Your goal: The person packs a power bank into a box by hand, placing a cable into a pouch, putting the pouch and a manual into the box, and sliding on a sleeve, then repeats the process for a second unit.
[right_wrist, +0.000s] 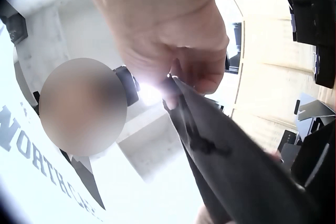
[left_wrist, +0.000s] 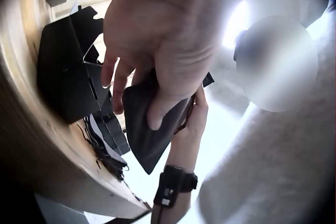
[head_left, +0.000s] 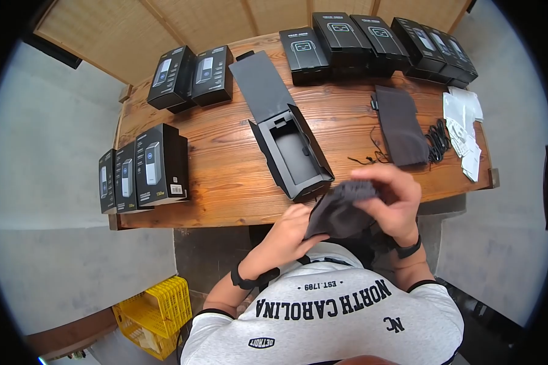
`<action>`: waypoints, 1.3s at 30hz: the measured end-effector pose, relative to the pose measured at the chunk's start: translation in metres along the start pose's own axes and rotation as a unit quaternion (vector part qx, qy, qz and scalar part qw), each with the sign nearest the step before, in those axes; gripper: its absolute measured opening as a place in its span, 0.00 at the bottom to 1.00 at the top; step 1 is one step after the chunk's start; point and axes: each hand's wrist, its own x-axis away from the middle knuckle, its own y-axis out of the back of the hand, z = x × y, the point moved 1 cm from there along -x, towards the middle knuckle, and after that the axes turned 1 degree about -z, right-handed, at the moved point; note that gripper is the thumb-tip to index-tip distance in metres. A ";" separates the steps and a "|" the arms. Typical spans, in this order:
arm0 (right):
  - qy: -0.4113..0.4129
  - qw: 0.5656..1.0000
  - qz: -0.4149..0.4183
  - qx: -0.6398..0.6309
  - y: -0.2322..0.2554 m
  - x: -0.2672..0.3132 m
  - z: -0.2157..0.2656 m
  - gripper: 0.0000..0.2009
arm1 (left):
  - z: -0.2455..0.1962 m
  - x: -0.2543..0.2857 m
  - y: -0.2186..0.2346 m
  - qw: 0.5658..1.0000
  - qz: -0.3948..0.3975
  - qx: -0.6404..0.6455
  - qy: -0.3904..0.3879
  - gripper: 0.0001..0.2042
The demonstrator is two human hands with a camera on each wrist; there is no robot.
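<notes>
Both hands hold a dark grey fabric drawstring pouch [head_left: 338, 218] over the table's front edge, close to the person's body. With the thumb across its face, the left hand [head_left: 289, 234] grips the pouch's lower left side; the left wrist view shows this thumb on the cloth [left_wrist: 147, 145]. At the gathered top end, the right hand [head_left: 399, 198] pinches the fabric between thumb and fingers. A dark cord lies along the pouch [right_wrist: 236, 166] in the right wrist view. Just beyond the hands, an open black box [head_left: 279, 157] shows a hollow insert, its lid [head_left: 263, 85] folded back.
Right of the box lie another dark pouch [head_left: 402, 128], a coiled black cable [head_left: 437, 141] and white packets [head_left: 463, 125]. Closed black boxes stand at the left [head_left: 158, 164], back left [head_left: 213, 76] and back right [head_left: 341, 39]. A yellow crate [head_left: 172, 304] is on the floor.
</notes>
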 end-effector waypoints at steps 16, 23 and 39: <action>0.081 0.993 0.082 0.009 -0.003 -0.018 -0.003 0.14 | -0.009 -0.020 0.008 0.979 -0.120 0.132 0.099 0.34; 0.148 0.982 0.114 0.018 -0.006 -0.015 -0.005 0.14 | -0.002 -0.024 -0.007 0.963 -0.059 0.209 0.158 0.15; -0.105 0.964 -0.134 -0.205 0.003 -0.031 -0.045 0.15 | 0.008 -0.012 -0.022 0.925 0.090 0.284 0.236 0.22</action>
